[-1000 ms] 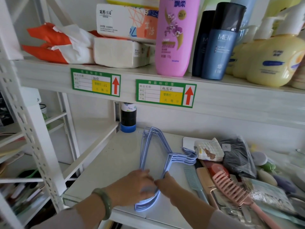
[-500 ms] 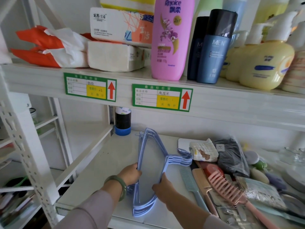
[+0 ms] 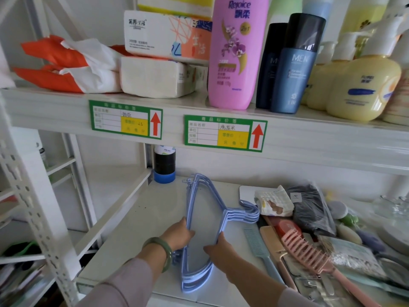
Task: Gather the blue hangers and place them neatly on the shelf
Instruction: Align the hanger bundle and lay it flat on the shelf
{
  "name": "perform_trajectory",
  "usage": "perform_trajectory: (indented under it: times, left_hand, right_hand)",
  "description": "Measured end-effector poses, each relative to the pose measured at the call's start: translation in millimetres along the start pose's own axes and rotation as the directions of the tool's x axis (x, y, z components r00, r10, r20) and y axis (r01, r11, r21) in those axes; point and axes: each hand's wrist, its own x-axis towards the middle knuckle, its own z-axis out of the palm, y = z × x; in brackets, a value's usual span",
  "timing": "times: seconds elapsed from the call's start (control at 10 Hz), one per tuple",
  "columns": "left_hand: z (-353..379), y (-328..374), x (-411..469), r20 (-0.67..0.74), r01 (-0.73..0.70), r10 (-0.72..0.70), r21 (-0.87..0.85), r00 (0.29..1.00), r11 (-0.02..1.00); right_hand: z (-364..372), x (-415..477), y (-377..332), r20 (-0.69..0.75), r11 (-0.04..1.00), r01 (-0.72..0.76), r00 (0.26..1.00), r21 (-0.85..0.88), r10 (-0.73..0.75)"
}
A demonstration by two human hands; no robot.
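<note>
As held: hangers (image 3: 200, 218), one blue stack, lay on shelf (image 3: 137, 218), hooks at 3 o'clock beside cloth (image 3: 274, 202).
Left hand (image 3: 179, 234): fingers closed on stack's 9 o'clock edge.
Right hand (image 3: 218, 248): fingers closed on 3 o'clock edge.
Change: hands had shifted from near end to sides.
Meaning: likely squaring; placement nearly done.

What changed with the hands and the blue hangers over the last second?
A second ago both hands lay pressed together on the near end of the flat stack. Now they have parted: the left hand grips the left edge of the blue hangers, the right hand the right edge, and the stack looks lifted slightly on its left side. The hooks still point right, toward the combs; the shelf clutter is unchanged.
</note>
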Motion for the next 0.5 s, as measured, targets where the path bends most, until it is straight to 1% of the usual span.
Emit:
perform_trajectory:
  times: [0.1,0.3,0.5]
  left_hand:
    - [-1,-2,0,0.019,-0.02,0.021,-0.03,1.0,0.999]
    - [-6,-5,-3,0.031,-0.076,0.079,-0.086,0.996,0.993]
    - [-13,3,-14,0.03,-0.125,0.127,-0.062,0.991,0.99]
  right_hand:
    - [-2,-4,-1,0.0,1.0,0.006,1.0,-0.005,-0.006]
    - [-8,-10,-8,-0.008,0.998,-0.018,1.0,0.068,0.018]
    - [-16,-16,-13,-0.033,0.987,0.028,0.999,0.156,-0.024]
